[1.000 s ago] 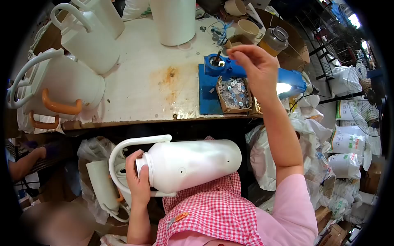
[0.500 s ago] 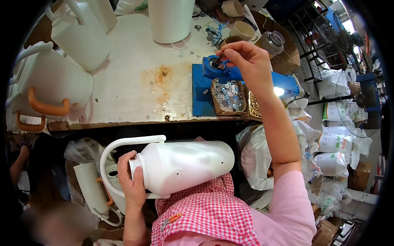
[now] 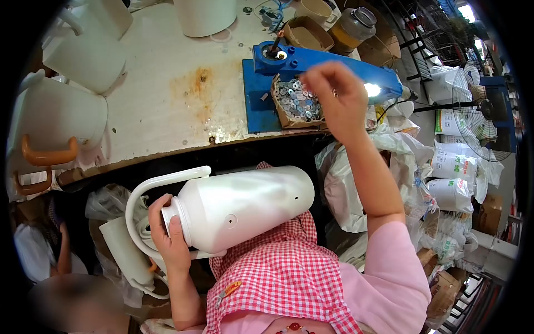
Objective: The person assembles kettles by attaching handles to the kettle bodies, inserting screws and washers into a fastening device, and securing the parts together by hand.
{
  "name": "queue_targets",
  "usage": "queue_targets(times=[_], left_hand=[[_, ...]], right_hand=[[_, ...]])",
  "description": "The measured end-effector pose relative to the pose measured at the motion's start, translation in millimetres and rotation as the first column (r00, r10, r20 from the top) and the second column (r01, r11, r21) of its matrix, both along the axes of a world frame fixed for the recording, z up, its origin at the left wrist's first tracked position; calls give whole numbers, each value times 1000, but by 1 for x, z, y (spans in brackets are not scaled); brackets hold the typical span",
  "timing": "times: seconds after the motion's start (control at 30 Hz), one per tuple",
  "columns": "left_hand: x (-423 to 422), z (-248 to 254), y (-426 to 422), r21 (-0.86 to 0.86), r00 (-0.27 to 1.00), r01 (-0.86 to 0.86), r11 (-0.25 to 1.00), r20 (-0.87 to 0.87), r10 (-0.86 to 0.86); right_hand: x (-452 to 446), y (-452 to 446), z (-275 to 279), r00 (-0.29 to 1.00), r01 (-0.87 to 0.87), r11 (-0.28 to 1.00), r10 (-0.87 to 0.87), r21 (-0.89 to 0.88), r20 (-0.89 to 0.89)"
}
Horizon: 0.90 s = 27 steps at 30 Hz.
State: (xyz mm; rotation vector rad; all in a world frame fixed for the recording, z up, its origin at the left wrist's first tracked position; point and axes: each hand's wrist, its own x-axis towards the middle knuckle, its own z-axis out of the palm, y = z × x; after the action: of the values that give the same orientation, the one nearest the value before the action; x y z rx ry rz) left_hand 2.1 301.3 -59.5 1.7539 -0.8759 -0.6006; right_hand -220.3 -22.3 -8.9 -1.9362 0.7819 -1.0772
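A white pot body [image 3: 250, 203] with a long curved white handle lies sideways across my lap. My left hand [image 3: 169, 234] is wrapped round its neck at the left end. My right hand [image 3: 336, 92] is raised over the right edge of a cardboard box of small washers [image 3: 298, 100], its fingers bent and blurred; whether they hold anything cannot be made out. Behind it stands a blue machine [image 3: 334, 64] with a dark upright pin [image 3: 275, 42] at its left end, fixed on a blue base plate [image 3: 257, 111].
More white pots [image 3: 61, 114] with orange handles stand at the table's left. An open cardboard box [image 3: 306, 34] and a jar [image 3: 354, 28] are behind the machine. At right are plastic bags [image 3: 347, 192] and a fan [image 3: 478, 108]. Another person's arm [image 3: 65, 250] shows at lower left.
My right hand has moved away from the machine's pin, down toward the washer box. The view has shifted, and the pot body now tilts up slightly at its right end, still in my left hand.
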Motion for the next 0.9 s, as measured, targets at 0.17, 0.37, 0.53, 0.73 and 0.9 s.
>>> queue_targets(times=[0.17, 0.37, 0.53, 0.73, 0.9], left_hand=[[-1, 1, -7, 31, 1000, -6, 999, -3, 6], [-2, 3, -13, 41, 1000, -16, 999, 11, 15], [0, 1, -11, 23, 1000, -23, 999, 1, 23], [1, 1, -13, 34, 1000, 1, 999, 30, -2], [1, 4, -14, 51, 999, 5, 999, 33, -7]], right_hand=[[-27, -11, -56, 843, 36, 998, -54, -44, -535], [-13, -32, -82, 655, -12, 954, -218, -299, -724], [-21, -19, -65, 820, 21, 969, -157, -245, -550], [2, -6, 0, 996, 85, 949, -90, -303, -3], [48, -35, 29, 983, 81, 877, 10, -473, 186]])
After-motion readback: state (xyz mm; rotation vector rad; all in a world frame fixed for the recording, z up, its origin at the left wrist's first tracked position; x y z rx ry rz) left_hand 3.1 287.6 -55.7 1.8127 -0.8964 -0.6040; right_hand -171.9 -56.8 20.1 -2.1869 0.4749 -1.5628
